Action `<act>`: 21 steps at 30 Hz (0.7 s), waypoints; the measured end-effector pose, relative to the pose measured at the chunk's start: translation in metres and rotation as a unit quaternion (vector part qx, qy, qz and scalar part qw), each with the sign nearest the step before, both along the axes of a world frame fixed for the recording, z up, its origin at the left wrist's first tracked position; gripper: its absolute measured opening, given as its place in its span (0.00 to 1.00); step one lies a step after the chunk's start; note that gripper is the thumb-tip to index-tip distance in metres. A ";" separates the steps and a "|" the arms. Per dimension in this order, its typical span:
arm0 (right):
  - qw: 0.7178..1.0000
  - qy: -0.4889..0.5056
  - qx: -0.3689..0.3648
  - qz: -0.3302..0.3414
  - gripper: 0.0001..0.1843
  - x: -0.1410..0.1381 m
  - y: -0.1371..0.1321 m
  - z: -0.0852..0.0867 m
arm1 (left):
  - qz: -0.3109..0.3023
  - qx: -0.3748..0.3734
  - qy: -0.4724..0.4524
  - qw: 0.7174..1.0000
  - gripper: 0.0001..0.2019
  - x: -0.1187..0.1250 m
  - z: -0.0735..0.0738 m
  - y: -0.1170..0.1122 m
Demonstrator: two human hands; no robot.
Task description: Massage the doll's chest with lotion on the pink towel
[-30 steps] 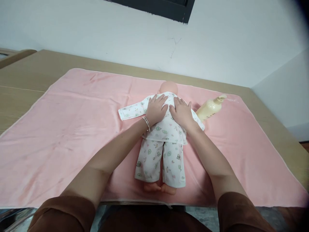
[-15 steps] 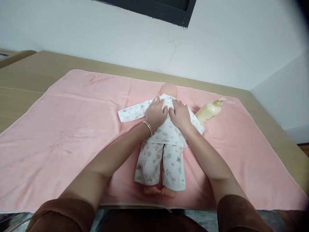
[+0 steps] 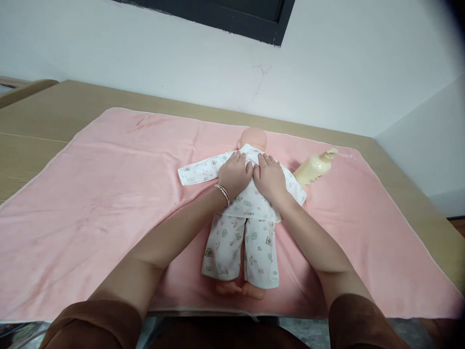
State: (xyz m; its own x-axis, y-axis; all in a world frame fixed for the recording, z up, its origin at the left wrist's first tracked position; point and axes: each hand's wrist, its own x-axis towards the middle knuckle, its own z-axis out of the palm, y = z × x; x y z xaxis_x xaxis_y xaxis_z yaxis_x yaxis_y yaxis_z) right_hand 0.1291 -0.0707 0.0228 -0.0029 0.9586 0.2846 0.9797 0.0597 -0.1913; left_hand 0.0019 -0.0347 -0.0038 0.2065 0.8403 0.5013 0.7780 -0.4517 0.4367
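Note:
A baby doll (image 3: 253,139) lies on a pink blanket (image 3: 119,194), its bald head toward the wall and its bare feet toward me. No face shows, only the smooth back of the head. It wears a white printed top (image 3: 249,202) and matching trousers (image 3: 225,247). My left hand (image 3: 235,173) rests flat on the left of the doll's upper back, bangles at the wrist. Beside it my right hand (image 3: 269,177) lies flat on the right half. Both hands are open, thumbs close together, holding nothing.
A pale yellow pump bottle (image 3: 314,167) lies tilted on the blanket, right of the doll by its sleeve. The blanket covers most of a wooden table (image 3: 407,179). Behind stands a white wall (image 3: 181,63) with a dark frame (image 3: 250,19).
Both hands stay on the doll's back, with the fingers shifted very slightly. The whole view has tipped a little; the doll and bottle keep their places.

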 end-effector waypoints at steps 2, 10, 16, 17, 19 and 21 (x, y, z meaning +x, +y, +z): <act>1.000 0.003 -0.002 -0.007 0.31 0.001 0.001 -0.001 | 0.002 0.006 -0.009 1.000 0.21 0.000 -0.003 0.002; 0.999 0.037 -0.020 0.034 0.32 0.017 0.015 -0.007 | -0.034 -0.039 -0.007 0.999 0.25 -0.002 -0.004 0.015; 0.998 0.037 -0.011 0.044 0.32 0.019 0.017 -0.010 | -0.068 -0.057 0.015 0.996 0.26 -0.006 0.000 0.015; 0.998 0.039 -0.010 0.045 0.32 0.019 0.017 -0.011 | -0.073 -0.053 0.019 0.996 0.26 -0.007 0.000 0.016; 0.998 0.042 -0.007 0.046 0.32 0.019 0.017 -0.011 | -0.082 -0.049 0.024 0.995 0.26 -0.009 0.000 0.017; 0.998 0.046 -0.004 0.046 0.31 0.019 0.017 -0.012 | -0.086 -0.049 0.024 0.995 0.26 -0.010 0.000 0.018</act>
